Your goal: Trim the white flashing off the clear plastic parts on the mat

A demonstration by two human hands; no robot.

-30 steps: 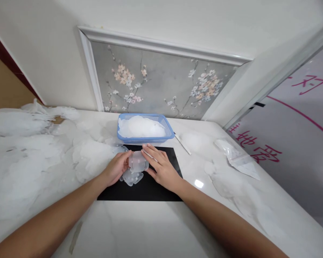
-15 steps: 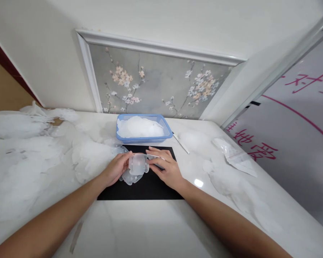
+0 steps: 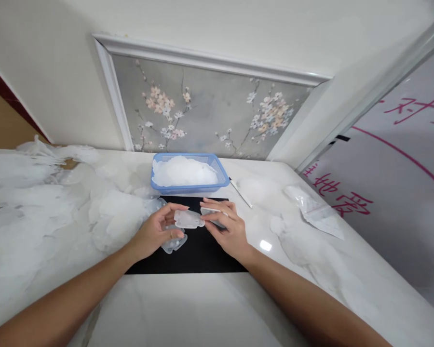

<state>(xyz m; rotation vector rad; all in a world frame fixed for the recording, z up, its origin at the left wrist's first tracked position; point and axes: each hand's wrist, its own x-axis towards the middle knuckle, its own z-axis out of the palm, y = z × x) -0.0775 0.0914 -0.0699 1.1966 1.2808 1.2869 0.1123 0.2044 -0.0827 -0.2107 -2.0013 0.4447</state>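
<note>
Marbled counter (image 3: 173, 308), blue basket (image 3: 191, 190) of white pieces (image 3: 184, 172), hands (image 3: 228, 230) at translucent piece (image 3: 188, 220)

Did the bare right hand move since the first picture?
Yes. The person's bare right hand has moved slightly to the right, judged against the blue rectangular plastic basket.

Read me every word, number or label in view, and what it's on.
"对": pink-red handwriting on the pale panel, right.
"她": same panel, lower.
"爱": same panel, beside it.
Partial character left of "她", stroke at the picture's right edge: cut off, unreadable.
Translucent piece, blue basket, clear bag: nothing readable.
</note>
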